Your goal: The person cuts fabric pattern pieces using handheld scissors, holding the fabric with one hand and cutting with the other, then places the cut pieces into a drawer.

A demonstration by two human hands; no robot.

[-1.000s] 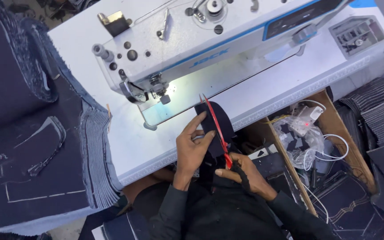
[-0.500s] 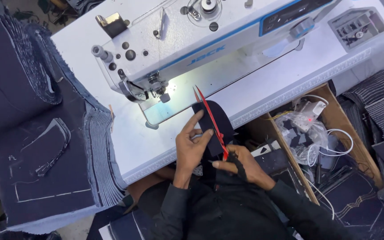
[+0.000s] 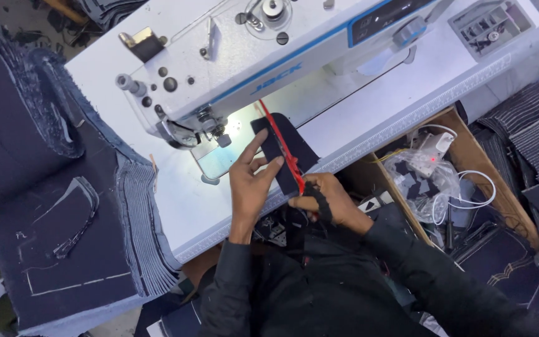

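Hands (image 3: 282, 187) hold fabric piece (image 3: 285, 150) beside sewing machine (image 3: 251, 62).

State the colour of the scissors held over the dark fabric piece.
Red, seen in the head view: the scissors cross the fabric piece.

A dark rectangular control screen (image 3: 389, 14) sat in the upper centre-right of the frame, set into the white sewing machine head (image 3: 238, 56) and edged by a blue band. A blue logo label (image 3: 276, 78) ran slantwise along the machine's front face, near the frame's centre. In the upper right corner, a small grey panel (image 3: 486, 20) with buttons lay on the white table (image 3: 176, 206). At right of centre, a crumpled clear plastic bag (image 3: 422, 181) rested inside a brown cardboard box (image 3: 469, 150).
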